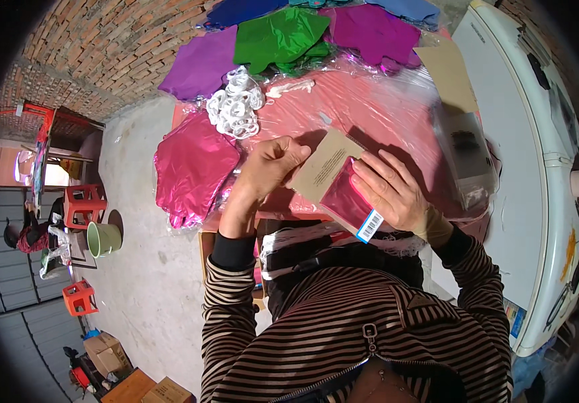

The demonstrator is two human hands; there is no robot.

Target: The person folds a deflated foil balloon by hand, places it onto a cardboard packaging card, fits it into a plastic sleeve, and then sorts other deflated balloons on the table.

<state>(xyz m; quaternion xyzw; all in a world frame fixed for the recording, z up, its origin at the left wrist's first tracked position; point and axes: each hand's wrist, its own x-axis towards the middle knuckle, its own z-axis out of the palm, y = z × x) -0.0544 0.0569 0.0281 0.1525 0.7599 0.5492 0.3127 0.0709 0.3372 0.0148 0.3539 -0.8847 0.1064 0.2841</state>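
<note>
In front of my body, my right hand (pixel 393 191) grips a brown printed card (pixel 329 160) with a folded pink foil piece (pixel 338 193) lying on it. My fingers lie across the foil, and the thumb is hidden. A blue-edged barcode label (pixel 370 226) shows at the packet's near end. My left hand (pixel 272 164) is closed in a pinch at the card's left edge; what lies between its fingertips is too small to make out. Left of that hand lies a stack of shiny pink foil pieces (pixel 195 171). Beyond it is a heap of white rings (pixel 235 107).
Purple (pixel 198 64), green (pixel 279 37) and magenta (pixel 373 33) foil stacks line the far side of the plastic-covered pink table (pixel 370 101). A white appliance (pixel 504 154) borders the right. At left are red stools (pixel 86 205), a pale green bucket (pixel 103 240) and another person (pixel 30 235).
</note>
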